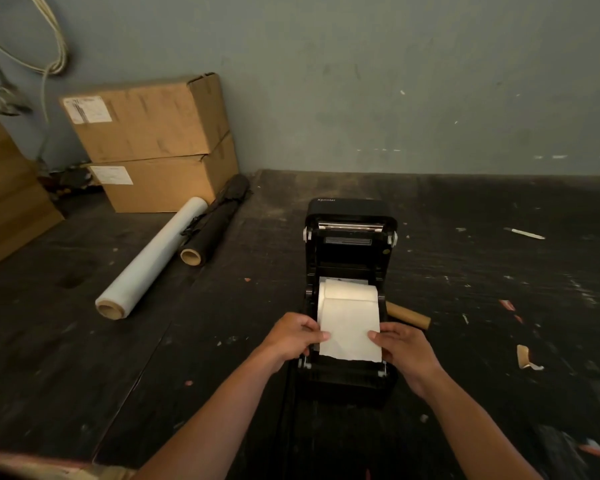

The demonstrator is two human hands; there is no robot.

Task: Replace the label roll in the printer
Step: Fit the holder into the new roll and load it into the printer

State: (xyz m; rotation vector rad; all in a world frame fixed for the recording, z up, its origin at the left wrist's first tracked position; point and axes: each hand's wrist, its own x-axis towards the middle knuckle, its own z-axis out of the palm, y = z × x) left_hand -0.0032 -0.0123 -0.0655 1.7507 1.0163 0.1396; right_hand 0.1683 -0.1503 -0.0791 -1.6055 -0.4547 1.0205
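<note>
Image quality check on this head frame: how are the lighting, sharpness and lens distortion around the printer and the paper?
Head view: dim, flat light, no hard shadows; the black printer nearly merges with the dark table, while the white label paper glows slightly, its texture washed out. Both hands are acceptably sharp. Wide-angle bending shows in the leaning cardboard boxes, and the bottom corners smear.

Left hand [293,336] and right hand [400,344] pinch the label roll's [349,294] loose end over the open printer [350,237].

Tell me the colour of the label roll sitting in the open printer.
The label roll is plain off-white, seen in the head view, inside the black printer.
</note>
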